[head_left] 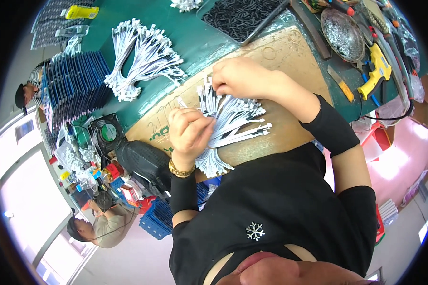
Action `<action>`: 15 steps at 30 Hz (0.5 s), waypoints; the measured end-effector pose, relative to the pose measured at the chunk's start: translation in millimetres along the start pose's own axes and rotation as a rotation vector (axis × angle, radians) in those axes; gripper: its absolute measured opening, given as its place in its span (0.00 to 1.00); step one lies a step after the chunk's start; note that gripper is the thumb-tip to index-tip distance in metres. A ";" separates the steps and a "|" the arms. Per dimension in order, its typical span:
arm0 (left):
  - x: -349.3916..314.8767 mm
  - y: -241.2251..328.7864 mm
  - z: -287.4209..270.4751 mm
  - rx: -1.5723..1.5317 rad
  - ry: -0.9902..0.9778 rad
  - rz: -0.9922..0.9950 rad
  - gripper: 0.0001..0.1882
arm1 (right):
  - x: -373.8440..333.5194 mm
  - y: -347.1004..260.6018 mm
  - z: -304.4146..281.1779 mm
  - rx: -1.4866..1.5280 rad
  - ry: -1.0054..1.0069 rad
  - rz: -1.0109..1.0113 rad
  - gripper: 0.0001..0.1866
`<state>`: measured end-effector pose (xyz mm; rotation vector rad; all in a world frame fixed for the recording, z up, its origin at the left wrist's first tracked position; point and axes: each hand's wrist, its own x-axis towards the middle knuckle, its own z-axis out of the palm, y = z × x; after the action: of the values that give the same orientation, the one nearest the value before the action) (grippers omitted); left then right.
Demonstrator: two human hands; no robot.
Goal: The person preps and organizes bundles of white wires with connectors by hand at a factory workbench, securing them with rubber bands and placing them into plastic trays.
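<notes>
A bundle of thin white cables (230,121) lies fanned out on a brown cardboard sheet (299,61), tied near its narrow end. Several cables have black sleeves near their connectors. My left hand (189,130), with a gold watch at the wrist, is closed over the bundle's left side. A white cable end (181,102) sticks up beyond its fingers. My right hand (242,78) is bent down at the bundle's far end, its fingers pinched together beside the black-sleeved connectors. What lies between those fingertips is hidden.
More white cable bundles (145,61) lie on the green table (185,28). A tray of short black tubes (242,19) stands at the back. On the right are a yellow glue gun (375,71), a scraper (341,84) and a round metal dish (343,35). Blue racks (76,80) and a fan (107,132) stand left.
</notes>
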<state>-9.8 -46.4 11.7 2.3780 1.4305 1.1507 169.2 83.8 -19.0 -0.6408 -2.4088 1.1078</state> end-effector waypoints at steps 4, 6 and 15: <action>-3.3 0.7 0.7 0.042 0.007 0.022 0.16 | 9.9 -7.0 -2.1 -0.138 -0.239 0.071 0.08; -5.5 0.1 0.5 0.030 0.029 -0.001 0.16 | 8.8 -7.2 0.1 -0.181 -0.217 0.010 0.07; -6.4 -4.4 0.5 -0.014 0.017 -0.070 0.14 | 2.5 3.2 4.5 -0.043 -0.197 -0.046 0.07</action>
<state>-14.2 -49.1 5.8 2.2942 1.4934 1.1623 165.5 84.4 -23.7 -0.5085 -2.6061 1.1502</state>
